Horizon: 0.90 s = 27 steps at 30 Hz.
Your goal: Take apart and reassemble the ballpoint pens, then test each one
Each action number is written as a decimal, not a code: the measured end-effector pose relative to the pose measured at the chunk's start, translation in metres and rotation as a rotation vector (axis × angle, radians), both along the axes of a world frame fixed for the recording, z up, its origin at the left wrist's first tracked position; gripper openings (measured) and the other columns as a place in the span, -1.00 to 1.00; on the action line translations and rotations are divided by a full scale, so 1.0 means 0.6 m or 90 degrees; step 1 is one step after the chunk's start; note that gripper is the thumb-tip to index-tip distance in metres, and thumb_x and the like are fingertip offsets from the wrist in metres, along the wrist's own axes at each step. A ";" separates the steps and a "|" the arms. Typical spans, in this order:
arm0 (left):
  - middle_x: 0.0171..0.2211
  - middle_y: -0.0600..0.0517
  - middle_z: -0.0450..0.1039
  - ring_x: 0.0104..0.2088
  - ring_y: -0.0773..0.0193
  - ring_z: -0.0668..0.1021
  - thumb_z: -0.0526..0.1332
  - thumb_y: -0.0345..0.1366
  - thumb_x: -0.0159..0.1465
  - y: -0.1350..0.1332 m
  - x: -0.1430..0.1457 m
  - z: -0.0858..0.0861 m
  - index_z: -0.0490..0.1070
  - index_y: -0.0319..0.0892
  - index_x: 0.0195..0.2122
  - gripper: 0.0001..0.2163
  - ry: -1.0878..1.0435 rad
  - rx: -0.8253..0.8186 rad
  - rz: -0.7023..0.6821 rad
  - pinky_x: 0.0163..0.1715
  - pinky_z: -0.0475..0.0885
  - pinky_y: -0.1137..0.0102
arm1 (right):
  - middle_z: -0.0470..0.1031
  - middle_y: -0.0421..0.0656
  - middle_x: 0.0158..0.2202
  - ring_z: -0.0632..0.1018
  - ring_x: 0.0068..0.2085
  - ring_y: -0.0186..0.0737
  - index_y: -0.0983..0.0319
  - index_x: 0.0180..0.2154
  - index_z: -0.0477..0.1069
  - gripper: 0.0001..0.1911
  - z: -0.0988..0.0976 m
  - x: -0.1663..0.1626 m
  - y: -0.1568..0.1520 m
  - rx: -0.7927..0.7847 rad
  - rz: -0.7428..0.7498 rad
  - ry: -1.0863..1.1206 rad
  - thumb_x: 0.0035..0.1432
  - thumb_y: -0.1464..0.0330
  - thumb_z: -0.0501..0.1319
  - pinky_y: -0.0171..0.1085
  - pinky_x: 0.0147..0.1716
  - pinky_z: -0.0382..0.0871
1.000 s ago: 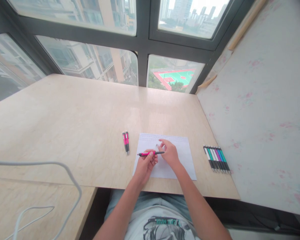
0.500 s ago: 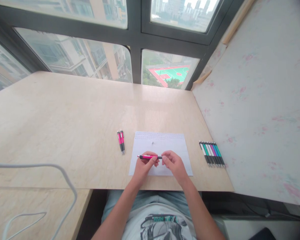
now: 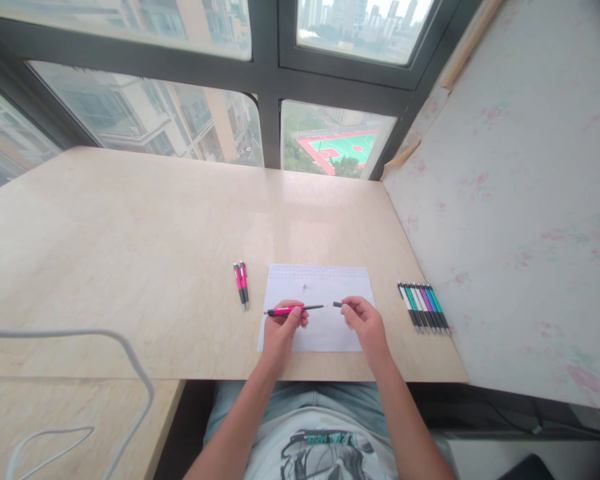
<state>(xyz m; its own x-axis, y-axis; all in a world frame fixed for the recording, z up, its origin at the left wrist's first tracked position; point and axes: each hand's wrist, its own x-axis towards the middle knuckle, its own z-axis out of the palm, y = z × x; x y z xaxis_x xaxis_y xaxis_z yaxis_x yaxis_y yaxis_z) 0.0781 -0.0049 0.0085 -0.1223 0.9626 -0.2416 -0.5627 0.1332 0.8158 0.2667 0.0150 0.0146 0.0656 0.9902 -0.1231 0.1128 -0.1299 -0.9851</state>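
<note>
My left hand (image 3: 283,329) pinches a pink pen (image 3: 281,311) above the paper, its thin dark inner end pointing right and bare of any sleeve. In my right hand (image 3: 364,321) is a short black grip sleeve (image 3: 337,305), held between thumb and fingers. A small gap separates the sleeve from the pen's tip. Beneath both hands lies a white sheet of paper (image 3: 325,337) with handwriting along its top. A tiny metallic piece (image 3: 304,287), too small to make out well, rests on the sheet.
Two pink pens (image 3: 241,285) lie left of the paper. To the right, a row of several coloured pens (image 3: 423,307) lies near the flowered wall (image 3: 500,233). A grey cable (image 3: 125,343) arcs over the lower left. Windows (image 3: 173,120) stand behind the wooden desk (image 3: 155,233).
The black grip sleeve has come off the pen. My right hand has moved right with it, my left hand slightly left, uncovering the thin inner end.
</note>
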 end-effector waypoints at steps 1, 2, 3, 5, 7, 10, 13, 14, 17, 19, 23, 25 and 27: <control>-0.48 0.01 0.52 -0.47 0.36 0.50 0.36 -0.23 0.16 0.001 -0.001 0.000 0.49 -0.25 -0.27 -0.80 -0.012 -0.005 0.007 -0.41 0.39 0.45 | 0.48 -0.17 -0.42 0.45 -0.43 -0.25 0.23 -0.22 0.47 -0.72 -0.003 0.004 0.003 0.005 -0.024 -0.032 0.11 0.18 0.25 -0.30 -0.47 0.32; -0.48 0.01 0.51 -0.47 0.37 0.50 0.36 -0.24 0.17 0.001 -0.001 -0.001 0.49 -0.25 -0.27 -0.81 -0.025 -0.009 0.011 -0.41 0.39 0.46 | 0.49 -0.15 -0.41 0.47 -0.42 -0.23 0.24 -0.22 0.47 -0.71 -0.006 0.007 0.006 0.011 -0.045 -0.074 0.11 0.18 0.25 -0.29 -0.45 0.34; -0.48 0.01 0.51 -0.46 0.37 0.50 0.35 -0.24 0.17 0.002 -0.001 -0.002 0.49 -0.25 -0.27 -0.81 -0.036 -0.011 0.012 -0.41 0.39 0.47 | 0.50 -0.14 -0.40 0.48 -0.40 -0.21 0.24 -0.22 0.48 -0.72 -0.009 0.009 0.010 0.018 -0.057 -0.120 0.10 0.18 0.24 -0.28 -0.43 0.35; -0.47 0.02 0.50 -0.46 0.38 0.50 0.35 -0.25 0.18 0.004 -0.002 -0.003 0.50 -0.24 -0.27 -0.82 -0.053 -0.013 0.014 -0.41 0.38 0.49 | 0.52 -0.11 -0.38 0.51 -0.38 -0.18 0.25 -0.23 0.49 -0.74 -0.011 0.005 0.017 0.035 -0.053 -0.208 0.11 0.21 0.23 -0.26 -0.41 0.37; -0.47 0.03 0.50 -0.45 0.40 0.50 0.35 -0.25 0.18 0.005 -0.002 -0.004 0.50 -0.23 -0.28 -0.83 -0.065 -0.013 0.017 -0.41 0.38 0.50 | 0.54 -0.10 -0.36 0.52 -0.38 -0.18 0.24 -0.23 0.49 -0.77 -0.013 -0.007 0.026 0.061 -0.023 -0.274 0.13 0.26 0.19 -0.26 -0.40 0.37; -0.46 0.03 0.50 -0.45 0.41 0.49 0.36 -0.25 0.17 0.007 -0.002 -0.003 0.50 -0.23 -0.28 -0.83 -0.075 -0.013 0.023 -0.41 0.38 0.51 | 0.55 -0.12 -0.35 0.53 -0.37 -0.19 0.23 -0.23 0.49 -0.80 -0.017 -0.036 0.041 0.133 0.020 -0.351 0.15 0.33 0.15 -0.25 -0.36 0.38; -0.47 0.03 0.50 -0.46 0.40 0.50 0.36 -0.25 0.17 0.007 -0.002 -0.004 0.50 -0.23 -0.27 -0.82 -0.075 -0.013 0.017 -0.41 0.38 0.51 | 0.56 -0.11 -0.30 0.53 -0.35 -0.18 0.22 -0.21 0.48 -0.79 -0.026 -0.067 0.059 0.200 0.032 -0.419 0.17 0.38 0.11 -0.22 -0.28 0.37; -0.47 0.02 0.51 -0.46 0.40 0.50 0.35 -0.25 0.18 0.006 -0.002 -0.005 0.49 -0.23 -0.27 -0.82 -0.074 -0.013 0.015 -0.41 0.38 0.51 | 0.56 -0.10 -0.28 0.52 -0.34 -0.18 0.22 -0.19 0.48 -0.78 -0.029 -0.075 0.064 0.213 0.033 -0.438 0.17 0.39 0.10 -0.21 -0.26 0.37; -0.46 0.01 0.51 -0.46 0.40 0.50 0.34 -0.24 0.19 0.006 -0.002 -0.007 0.48 -0.24 -0.26 -0.82 -0.070 -0.012 0.014 -0.41 0.38 0.50 | 0.55 -0.09 -0.22 0.51 -0.30 -0.17 0.22 -0.15 0.47 -0.76 -0.037 -0.092 0.073 0.228 0.051 -0.471 0.18 0.42 0.09 -0.21 -0.22 0.36; -0.46 0.00 0.51 -0.46 0.40 0.50 0.34 -0.23 0.18 0.005 -0.002 -0.008 0.48 -0.24 -0.25 -0.81 -0.067 -0.011 0.014 -0.41 0.39 0.50 | 0.54 -0.08 -0.20 0.51 -0.27 -0.17 0.21 -0.15 0.47 -0.75 -0.038 -0.096 0.074 0.225 0.076 -0.478 0.17 0.44 0.10 -0.22 -0.21 0.36; -0.45 0.00 0.51 -0.46 0.39 0.50 0.34 -0.23 0.18 0.005 -0.003 -0.008 0.47 -0.24 -0.25 -0.80 -0.063 -0.008 0.006 -0.40 0.39 0.48 | 0.52 -0.08 -0.18 0.49 -0.25 -0.14 0.19 -0.09 0.45 -0.71 -0.033 -0.090 0.063 0.211 0.123 -0.460 0.12 0.45 0.14 -0.18 -0.20 0.36; -0.45 0.00 0.51 -0.46 0.38 0.50 0.34 -0.23 0.18 0.005 -0.004 -0.006 0.47 -0.24 -0.25 -0.80 -0.061 -0.008 0.005 -0.40 0.39 0.47 | 0.52 -0.07 -0.16 0.49 -0.27 -0.15 0.20 -0.05 0.43 -0.66 -0.030 -0.084 0.055 0.208 0.135 -0.415 0.11 0.46 0.13 -0.17 -0.19 0.37; -0.45 0.01 0.51 -0.46 0.38 0.50 0.34 -0.22 0.18 0.005 -0.003 -0.004 0.48 -0.24 -0.26 -0.80 -0.056 -0.013 0.007 -0.40 0.39 0.47 | 0.52 -0.05 -0.15 0.50 -0.28 -0.17 0.21 -0.04 0.42 -0.63 -0.027 -0.076 0.046 0.200 0.122 -0.357 0.10 0.48 0.10 -0.17 -0.21 0.37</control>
